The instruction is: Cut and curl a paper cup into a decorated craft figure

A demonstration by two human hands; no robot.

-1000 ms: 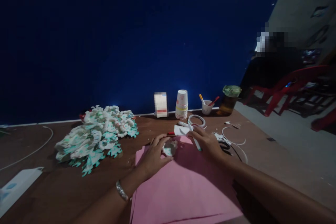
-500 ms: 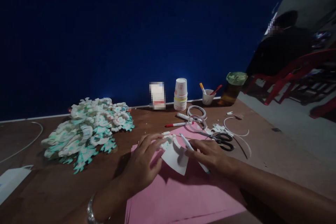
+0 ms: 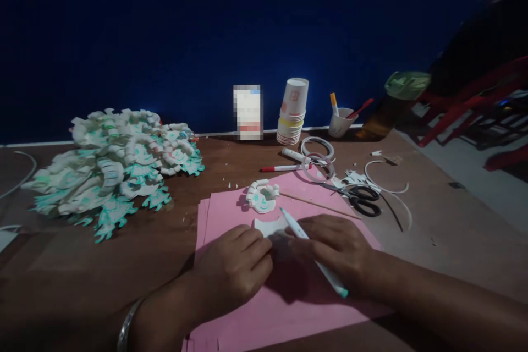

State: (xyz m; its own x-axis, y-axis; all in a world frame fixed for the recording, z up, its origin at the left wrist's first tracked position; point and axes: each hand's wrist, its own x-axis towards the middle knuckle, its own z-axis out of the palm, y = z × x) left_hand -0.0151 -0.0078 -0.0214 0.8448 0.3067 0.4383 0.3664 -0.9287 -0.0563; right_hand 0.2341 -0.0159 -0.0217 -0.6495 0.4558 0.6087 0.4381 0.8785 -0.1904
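My left hand (image 3: 237, 264), fingers curled and closed, grips the left edge of a white paper piece (image 3: 270, 226) with a curved top. The hands cover much of that piece. A white marker with a green end (image 3: 317, 261) slants through my closed right hand (image 3: 336, 247), its tip pointing up and left. The right fingers also touch the paper's right side. Just beyond lies a small white paper face with curled strips and green drawn lines (image 3: 264, 198). Under it all is a stack of pink sheets (image 3: 301, 313).
A heap of green-and-white paper cutouts (image 3: 119, 165) lies at the left. Black-handled scissors (image 3: 365, 201), paper scraps, a thin stick (image 3: 322, 206), tape rolls (image 3: 317, 148) and a red-capped marker (image 3: 284, 168) lie beyond. Stacked paper cups (image 3: 292, 113) and a pen cup (image 3: 341, 124) stand by the wall.
My left hand has drawn back from the small paper face and closed on the white piece's edge. The piece has come nearer, off the face. My right hand keeps the marker.
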